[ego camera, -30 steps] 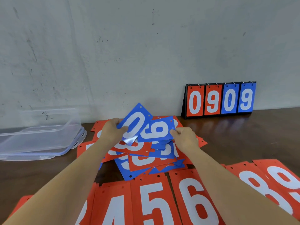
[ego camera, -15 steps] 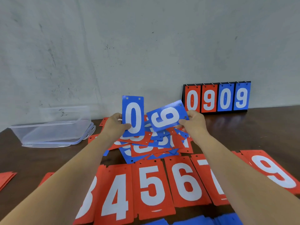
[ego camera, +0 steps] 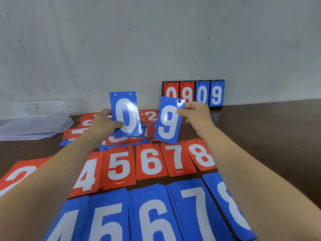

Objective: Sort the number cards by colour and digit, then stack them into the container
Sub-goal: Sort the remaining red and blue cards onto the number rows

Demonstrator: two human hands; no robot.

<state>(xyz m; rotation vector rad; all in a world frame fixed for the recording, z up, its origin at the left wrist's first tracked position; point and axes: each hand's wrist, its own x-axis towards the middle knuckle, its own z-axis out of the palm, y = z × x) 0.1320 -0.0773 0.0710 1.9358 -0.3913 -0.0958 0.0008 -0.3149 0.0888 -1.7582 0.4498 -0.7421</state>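
Note:
My left hand (ego camera: 104,123) pinches a blue card with a white 0 (ego camera: 126,113), held upright above the table. A blue card with a white 9 (ego camera: 168,121) hangs upright from my right hand (ego camera: 196,113), which pinches its top right corner. Beneath both lies a mixed heap of red and blue cards (ego camera: 125,139). Nearer me a row of red cards (ego camera: 149,160) shows 2, 4, 5, 6, 7, 8, and a row of blue cards (ego camera: 151,216) shows 4, 5, 6, 7, 8. The clear plastic container (ego camera: 33,126) sits at the far left.
A black flip scoreboard (ego camera: 193,93) reading 0 9 0 9 stands against the grey wall at the back right. Bare brown table (ego camera: 269,136) stretches to the right of the cards.
Both cards rose from the heap and turned upright, the 9 swinging from sideways to vertical. The view tilted down, bringing the blue row into sight.

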